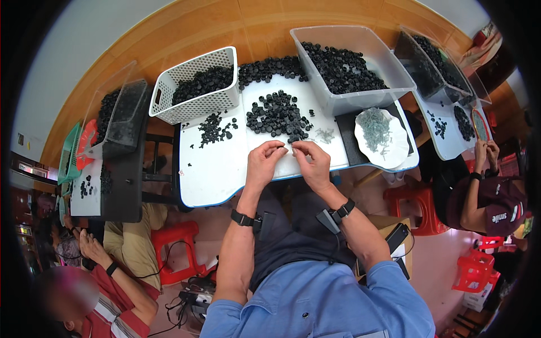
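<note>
Close to the front edge of the white table (217, 179), my left hand (264, 162) and my right hand (314, 163) are nearly touching at the fingertips. Thumb and forefinger of each are pinched together; what lies between them is too small to make out. Just beyond the fingers is a loose pile of small round black caps (276, 114). Smaller black pieces (213, 129) are scattered left of it. By my right hand lie a few thin pale clear pieces (325, 135). More of these pieces (375, 128) fill part of a white scalloped plate (394, 154).
At the back stand a white perforated basket (197, 107) and a clear plastic bin (369, 100), both holding black parts, with more heaped between them. Co-workers sit at tables on both sides. Red stools (176, 248) stand on the floor, with cables (181, 307) at lower left.
</note>
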### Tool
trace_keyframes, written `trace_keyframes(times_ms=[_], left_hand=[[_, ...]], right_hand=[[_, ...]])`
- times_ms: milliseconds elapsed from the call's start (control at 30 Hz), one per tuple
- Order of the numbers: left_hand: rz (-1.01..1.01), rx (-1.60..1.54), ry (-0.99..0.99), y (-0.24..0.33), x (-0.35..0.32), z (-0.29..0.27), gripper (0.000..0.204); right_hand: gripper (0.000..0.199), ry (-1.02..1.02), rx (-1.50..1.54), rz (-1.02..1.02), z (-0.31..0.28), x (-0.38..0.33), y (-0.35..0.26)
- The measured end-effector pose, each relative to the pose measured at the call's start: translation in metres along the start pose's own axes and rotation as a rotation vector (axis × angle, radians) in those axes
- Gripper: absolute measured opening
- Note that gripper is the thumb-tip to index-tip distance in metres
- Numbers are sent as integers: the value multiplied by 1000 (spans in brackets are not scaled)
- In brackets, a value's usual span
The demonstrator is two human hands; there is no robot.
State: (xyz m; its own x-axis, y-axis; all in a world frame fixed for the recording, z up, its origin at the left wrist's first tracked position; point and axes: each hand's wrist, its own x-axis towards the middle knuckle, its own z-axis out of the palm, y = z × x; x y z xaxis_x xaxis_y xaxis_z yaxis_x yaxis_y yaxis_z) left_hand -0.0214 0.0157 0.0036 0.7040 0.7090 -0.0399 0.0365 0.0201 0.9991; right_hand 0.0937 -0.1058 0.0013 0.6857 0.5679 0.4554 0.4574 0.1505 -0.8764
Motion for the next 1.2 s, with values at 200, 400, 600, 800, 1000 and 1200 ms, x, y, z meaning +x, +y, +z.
trace_keyframes(times_ms=[200,400,600,800,1000,1200], left_hand=[[-16,-41,48,0,-3,-2,25],[-56,-112,-25,3,-7,3,25],[0,120,15,40,25,-38,29],[476,500,358,128,105,-101,61],[314,627,230,78,82,-81,28],[248,731,227,25,38,-48,25]], right_hand=[[8,-47,-233,-120,-20,6,-6],[22,-125,-453,-270,-41,16,11],[25,-124,-482,-282,-42,15,9],[23,-106,-431,-274,-36,21,6],[22,-37,-391,-224,-37,21,11],[22,-45,-401,-230,-41,19,13]])
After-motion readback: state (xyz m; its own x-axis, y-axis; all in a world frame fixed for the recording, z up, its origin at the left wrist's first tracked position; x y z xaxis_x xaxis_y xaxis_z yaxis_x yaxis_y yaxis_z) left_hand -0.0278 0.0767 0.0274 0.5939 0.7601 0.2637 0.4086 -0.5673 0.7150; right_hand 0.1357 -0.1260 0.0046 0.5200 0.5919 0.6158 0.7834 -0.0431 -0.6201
